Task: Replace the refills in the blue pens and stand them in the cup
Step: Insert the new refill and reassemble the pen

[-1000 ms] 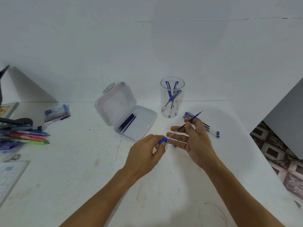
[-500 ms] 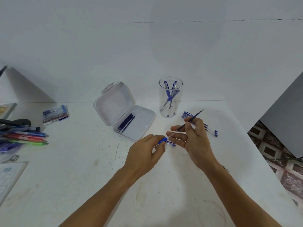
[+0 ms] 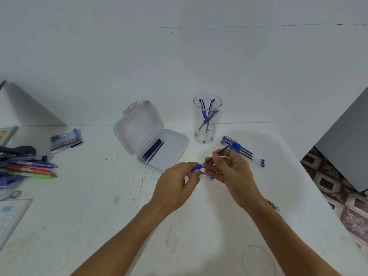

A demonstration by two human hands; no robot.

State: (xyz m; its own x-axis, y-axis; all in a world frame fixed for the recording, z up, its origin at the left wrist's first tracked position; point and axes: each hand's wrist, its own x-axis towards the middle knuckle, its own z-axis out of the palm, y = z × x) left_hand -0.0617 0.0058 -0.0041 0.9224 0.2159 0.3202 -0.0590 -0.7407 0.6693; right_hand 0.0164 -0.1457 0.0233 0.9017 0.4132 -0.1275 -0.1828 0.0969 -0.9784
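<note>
Your left hand (image 3: 175, 186) grips a blue pen (image 3: 196, 168) by its lower barrel, fingers curled round it, with the blue grip section sticking out past your thumb. Your right hand (image 3: 233, 172) pinches a thin dark refill (image 3: 223, 150) between thumb and forefinger. The refill slants up and to the right, and its lower end meets the mouth of the blue grip; how far it sits inside cannot be told. Both hands hover just above the white table (image 3: 99, 216), almost touching each other.

Under your right fingers a small clear-and-blue pen part (image 3: 207, 175) lies on the table. Behind your hands stands the clear cup (image 3: 218, 124), upright, with finished pens (image 3: 206, 116) leaning crossed inside it. Just right of the cup, a row of loose blue pens (image 3: 244, 151) lies side by side. Left of the cup sits an open plastic case (image 3: 137, 128), lid tilted back, with spare refills (image 3: 153, 151) lying in its tray. A few thin dark sticks (image 3: 273, 206) show beside your right forearm. At the far left edge lies a heap of coloured pens (image 3: 29, 168).
</note>
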